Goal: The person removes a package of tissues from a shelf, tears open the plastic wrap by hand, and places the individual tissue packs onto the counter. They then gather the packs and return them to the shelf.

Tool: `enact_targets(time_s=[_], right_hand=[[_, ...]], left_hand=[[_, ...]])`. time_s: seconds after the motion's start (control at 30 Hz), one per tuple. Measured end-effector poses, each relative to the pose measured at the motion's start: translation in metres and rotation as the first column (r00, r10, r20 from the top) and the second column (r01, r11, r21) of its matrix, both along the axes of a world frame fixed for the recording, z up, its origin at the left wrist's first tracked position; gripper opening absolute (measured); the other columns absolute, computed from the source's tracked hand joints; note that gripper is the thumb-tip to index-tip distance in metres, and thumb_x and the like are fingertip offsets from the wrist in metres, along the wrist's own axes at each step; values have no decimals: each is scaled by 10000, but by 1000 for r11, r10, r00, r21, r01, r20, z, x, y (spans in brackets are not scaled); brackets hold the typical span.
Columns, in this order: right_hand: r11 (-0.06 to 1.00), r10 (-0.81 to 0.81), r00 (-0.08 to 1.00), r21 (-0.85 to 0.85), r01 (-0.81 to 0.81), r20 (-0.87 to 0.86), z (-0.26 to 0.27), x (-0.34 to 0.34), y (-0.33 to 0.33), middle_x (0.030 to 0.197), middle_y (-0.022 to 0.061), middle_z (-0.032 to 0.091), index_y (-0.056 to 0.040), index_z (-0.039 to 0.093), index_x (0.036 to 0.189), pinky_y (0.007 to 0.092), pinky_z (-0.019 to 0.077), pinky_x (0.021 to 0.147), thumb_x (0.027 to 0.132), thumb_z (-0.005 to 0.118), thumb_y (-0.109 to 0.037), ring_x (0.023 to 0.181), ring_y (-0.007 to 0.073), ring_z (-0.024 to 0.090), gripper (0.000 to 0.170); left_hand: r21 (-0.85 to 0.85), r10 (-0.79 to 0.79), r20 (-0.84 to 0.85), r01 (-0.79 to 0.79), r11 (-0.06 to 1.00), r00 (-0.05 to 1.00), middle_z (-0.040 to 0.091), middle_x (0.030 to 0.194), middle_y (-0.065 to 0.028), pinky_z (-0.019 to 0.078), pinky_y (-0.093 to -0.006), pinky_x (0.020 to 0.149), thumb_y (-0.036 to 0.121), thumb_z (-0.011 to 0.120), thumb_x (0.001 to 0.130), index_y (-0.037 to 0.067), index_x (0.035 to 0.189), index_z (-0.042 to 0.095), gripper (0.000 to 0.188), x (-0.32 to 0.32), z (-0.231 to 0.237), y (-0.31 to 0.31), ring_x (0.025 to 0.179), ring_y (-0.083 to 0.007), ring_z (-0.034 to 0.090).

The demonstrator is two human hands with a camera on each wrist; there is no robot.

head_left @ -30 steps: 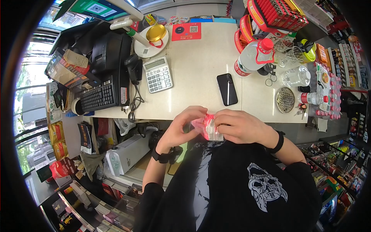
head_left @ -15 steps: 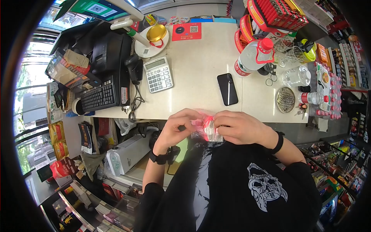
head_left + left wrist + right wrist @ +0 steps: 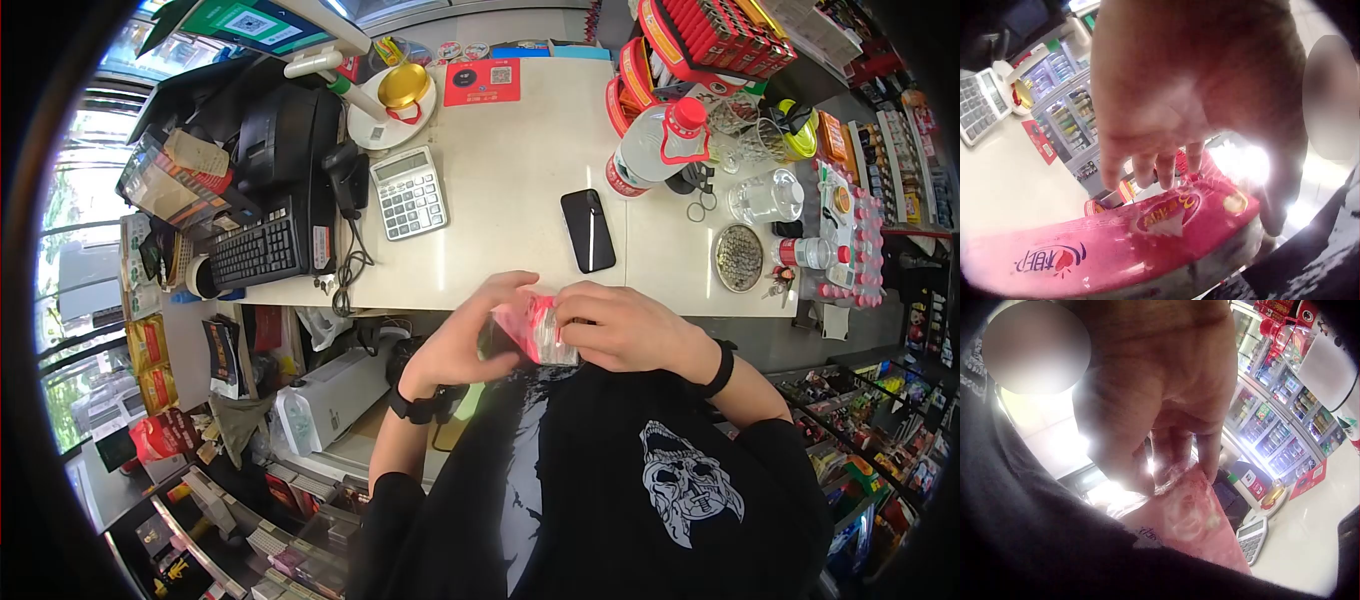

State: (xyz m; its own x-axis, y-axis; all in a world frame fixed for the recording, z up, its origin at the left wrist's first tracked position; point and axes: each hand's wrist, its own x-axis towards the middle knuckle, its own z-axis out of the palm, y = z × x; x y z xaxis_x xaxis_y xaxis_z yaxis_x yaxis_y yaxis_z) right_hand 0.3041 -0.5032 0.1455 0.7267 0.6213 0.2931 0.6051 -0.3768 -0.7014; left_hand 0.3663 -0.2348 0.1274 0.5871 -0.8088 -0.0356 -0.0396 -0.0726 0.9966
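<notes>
Pink pkt (image 3: 540, 332) x1 btwn R hand (image 3: 625, 325) (fingers pinching it) & L hand (image 3: 465, 340) (fingers wide), 1 phone (image 3: 587, 231) on counter (image 3: 500, 200).

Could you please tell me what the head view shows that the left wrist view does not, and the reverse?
Only the head view: the black phone and the round metal dish.
Only the left wrist view: the red heart printed on the pink plastic-wrapped package, and stocked shelves behind glass doors.
Both: that package, the person's left hand, the grey calculator and the red rectangular card.
</notes>
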Motion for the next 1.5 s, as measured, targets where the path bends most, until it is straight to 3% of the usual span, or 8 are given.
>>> enact_targets(time_s=[0.13, 0.3, 0.4, 0.9, 1.03, 1.23, 1.43, 1.5], right_hand=[[1000, -9, 997, 12, 10, -77, 5, -1, 2, 1048, 76, 569, -57, 605, 942, 412, 569, 805, 753, 742, -37, 1111, 305, 582, 234], [999, -17, 997, -39, 14, -80, 8, 1, -1, 1052, 86, 562, -42, 619, 937, 413, 496, 945, 800, 777, -105, 1085, 309, 537, 219], [996, -46, 984, -79, 33, -174, 11, 0, 0, 1029, 75, 549, -65, 653, 985, 498, 386, 1167, 811, 806, -142, 1110, 307, 525, 244], [991, 50, 947, 132, -9, -318, 29, 16, -4, 1047, 65, 565, -66, 648, 911, 398, 468, 933, 847, 796, -138, 1118, 298, 499, 177], [995, 4, 944, 93, 29, -331, 32, 19, -3, 1001, 54, 575, -61, 630, 881, 384, 467, 923, 827, 824, -183, 1091, 300, 510, 236], [991, -129, 957, -61, 117, -260, 22, 19, -1, 948, 27, 597, -72, 640, 864, 375, 465, 887, 783, 865, -192, 1043, 282, 500, 268], [989, -142, 950, -69, 128, -277, 11, 19, -1, 951, 34, 609, -74, 662, 884, 377, 455, 894, 793, 846, -160, 1021, 277, 497, 222], [994, -110, 935, -32, 106, -336, 13, 19, 0, 947, 30, 606, -78, 673, 893, 375, 448, 902, 811, 828, -147, 1019, 275, 495, 188]], left_hand=[[221, -117, 75, 98, 970, 990, 491, 1504, -152, 393, -418, 1160, 169, 957, 632, 48, 1485, 433, 1008, -4, 11, -25, 1362, -315, 512], [158, -132, 186, 103, 982, 974, 551, 1411, -152, 475, -417, 1064, 114, 911, 675, 37, 1332, 565, 746, 5, 10, -27, 1286, -355, 548], [137, -132, 193, 106, 985, 972, 561, 1391, -143, 482, -411, 1053, 115, 916, 686, 63, 1260, 631, 643, 4, 6, -27, 1253, -328, 578], [116, -153, 190, 132, 984, 970, 436, 1446, -175, 433, -455, 1113, 144, 844, 828, 79, 1130, 729, 329, 3, 24, -22, 1318, -361, 494], [67, -137, 231, 124, 990, 963, 421, 1477, -180, 553, -407, 962, 110, 804, 848, 82, 1064, 719, 233, 3, 23, -25, 1290, -365, 527], [164, -136, 326, 86, 983, 936, 468, 1466, -155, 550, -409, 964, 141, 818, 843, 76, 1057, 710, 249, 7, 14, -33, 1272, -335, 549], [203, -134, 64, 118, 972, 989, 511, 1460, -142, 487, -423, 1025, 181, 846, 832, 63, 1011, 720, 248, 19, 11, -33, 1281, -324, 566], [171, -161, 106, 141, 975, 981, 511, 1465, -142, 487, -421, 1020, 188, 843, 840, 63, 1006, 718, 242, 22, 6, -33, 1280, -324, 565]])
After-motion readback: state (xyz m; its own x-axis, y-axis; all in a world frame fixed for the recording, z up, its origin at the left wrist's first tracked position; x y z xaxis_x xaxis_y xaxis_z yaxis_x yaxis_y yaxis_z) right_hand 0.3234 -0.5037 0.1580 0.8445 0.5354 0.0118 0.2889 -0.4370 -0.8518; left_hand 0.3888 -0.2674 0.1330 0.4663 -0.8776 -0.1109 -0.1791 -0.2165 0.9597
